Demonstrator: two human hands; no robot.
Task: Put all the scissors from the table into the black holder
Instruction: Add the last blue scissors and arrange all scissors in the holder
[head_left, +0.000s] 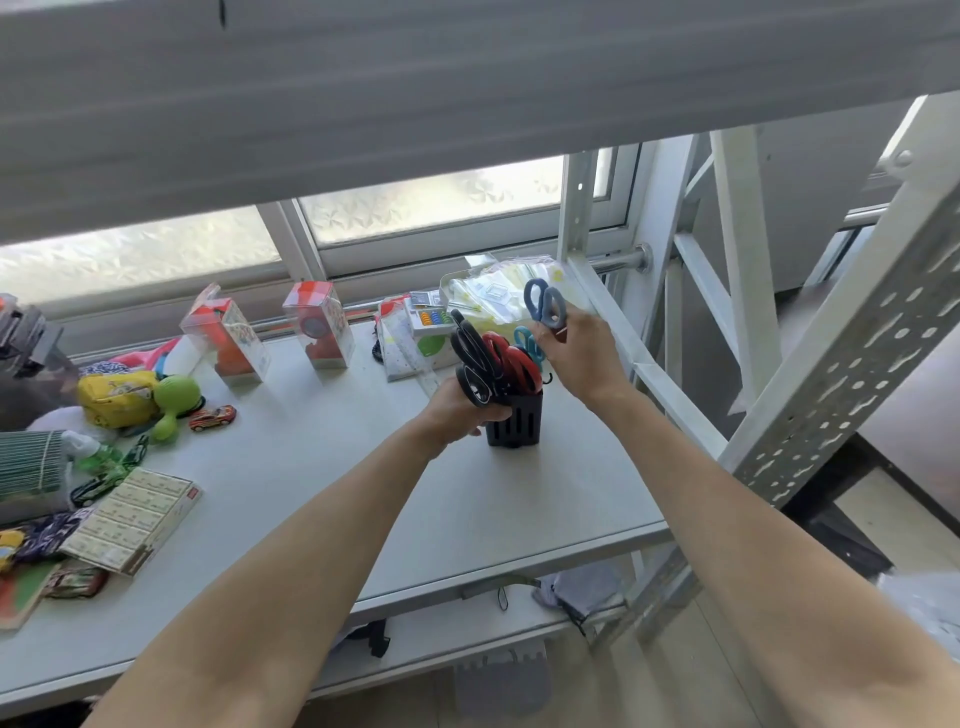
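Now the right hand (576, 353) pinches blue-grey scissors (545, 304), handles up, just above and behind the black holder (514, 421). The left hand (462, 410) wraps the holder's left side on the table (363, 467); black scissors (472, 358), red scissors (511, 361) and teal scissors (527, 340) stand inside.

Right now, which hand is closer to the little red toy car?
The left. The left hand grips the black holder, to the right of the red toy car. The right hand is farther right, holding blue-handled scissors.
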